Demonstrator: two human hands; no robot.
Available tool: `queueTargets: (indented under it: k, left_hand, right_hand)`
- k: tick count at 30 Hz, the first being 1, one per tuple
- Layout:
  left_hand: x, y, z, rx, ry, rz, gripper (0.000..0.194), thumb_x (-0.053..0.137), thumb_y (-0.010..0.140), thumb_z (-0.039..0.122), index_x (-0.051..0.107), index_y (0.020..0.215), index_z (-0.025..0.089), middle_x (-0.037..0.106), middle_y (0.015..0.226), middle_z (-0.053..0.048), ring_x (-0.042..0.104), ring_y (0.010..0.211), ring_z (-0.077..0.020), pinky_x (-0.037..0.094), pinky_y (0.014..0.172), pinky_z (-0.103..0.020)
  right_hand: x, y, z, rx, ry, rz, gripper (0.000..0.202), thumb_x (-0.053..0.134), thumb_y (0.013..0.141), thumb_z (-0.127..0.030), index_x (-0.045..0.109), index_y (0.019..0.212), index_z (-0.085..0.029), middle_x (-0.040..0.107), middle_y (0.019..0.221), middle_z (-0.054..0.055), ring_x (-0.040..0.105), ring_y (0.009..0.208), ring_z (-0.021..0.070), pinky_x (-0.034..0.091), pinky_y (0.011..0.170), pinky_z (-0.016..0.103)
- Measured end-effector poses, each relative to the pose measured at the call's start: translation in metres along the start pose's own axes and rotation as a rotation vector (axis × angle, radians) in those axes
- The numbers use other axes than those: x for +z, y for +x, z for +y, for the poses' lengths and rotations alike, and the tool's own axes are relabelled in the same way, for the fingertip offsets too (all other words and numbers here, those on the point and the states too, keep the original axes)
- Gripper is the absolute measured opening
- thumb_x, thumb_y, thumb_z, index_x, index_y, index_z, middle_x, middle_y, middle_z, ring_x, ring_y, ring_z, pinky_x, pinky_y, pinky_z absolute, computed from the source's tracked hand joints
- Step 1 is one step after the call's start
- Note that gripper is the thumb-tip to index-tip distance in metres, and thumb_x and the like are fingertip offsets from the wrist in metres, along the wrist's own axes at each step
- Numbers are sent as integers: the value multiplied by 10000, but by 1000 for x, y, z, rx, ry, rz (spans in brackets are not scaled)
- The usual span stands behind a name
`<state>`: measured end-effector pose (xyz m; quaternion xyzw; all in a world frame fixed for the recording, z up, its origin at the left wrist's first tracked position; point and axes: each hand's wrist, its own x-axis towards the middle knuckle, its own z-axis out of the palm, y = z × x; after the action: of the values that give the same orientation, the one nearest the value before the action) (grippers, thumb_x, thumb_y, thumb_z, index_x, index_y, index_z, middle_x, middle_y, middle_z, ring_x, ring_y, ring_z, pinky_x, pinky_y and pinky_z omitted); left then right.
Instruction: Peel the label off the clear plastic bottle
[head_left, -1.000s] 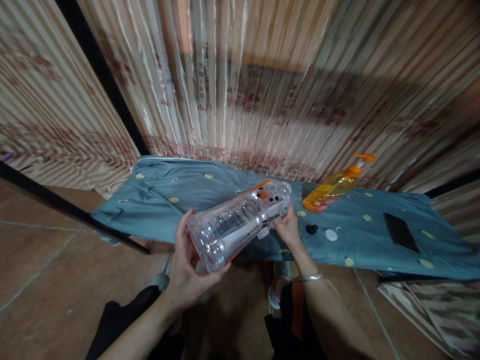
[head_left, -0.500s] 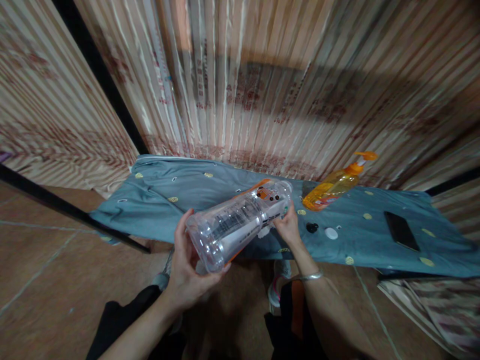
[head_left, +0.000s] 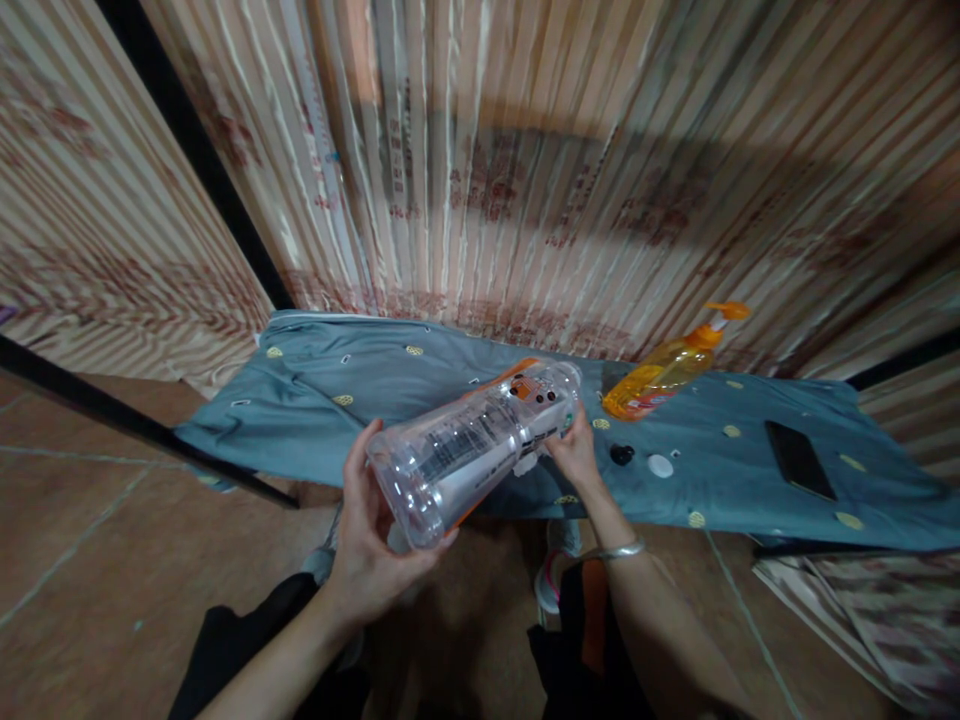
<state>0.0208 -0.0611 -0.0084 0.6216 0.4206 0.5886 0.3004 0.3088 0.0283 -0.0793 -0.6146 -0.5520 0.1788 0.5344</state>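
A large clear plastic bottle (head_left: 465,450) with a printed label and an orange strip along its edge lies slanted between my two hands, above the front of the cloth. My left hand (head_left: 375,540) grips its broad near-left end, thumb below and fingers around the far side. Around the narrower right end my right hand (head_left: 576,455) is closed, with a silver bangle on the wrist. Its fingers are partly hidden by the bottle. No liquid can be made out inside.
A blue patterned cloth (head_left: 360,375) covers the narrow table. To the right stand a tilted-looking orange pump bottle (head_left: 660,375), a small black cap (head_left: 622,454), a white round lid (head_left: 660,466) and a black phone (head_left: 799,459). Behind hangs a striped curtain (head_left: 480,200); a black pole (head_left: 195,150) rises at left.
Almost nothing differs. Both hands keep their hold on the clear bottle, and the whole view has shifted very slightly.
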Motion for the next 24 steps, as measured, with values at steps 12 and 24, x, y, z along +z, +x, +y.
queueTargets:
  k: [12,24]
  left_hand:
    - [-3,0,-1,99,29,-23,1046,907,728,397,327,1596,337,637,1330,-79,736,1125,-249,622,908,-322]
    - [-3,2,2,112,41,-21,1041,898,739,423,323,1604,350,640,1298,-71,741,1095,-225,622,888,-289]
  right_hand:
    - [-1,1,3,-12,37,-21,541,719,706,-412,611,1189,-193,776,982,65,721,1030,292,580,929,415]
    - [0,1,5,-19,53,-22,537,719,710,-413,612,1193,-205,772,987,55,722,1017,279,589,922,409]
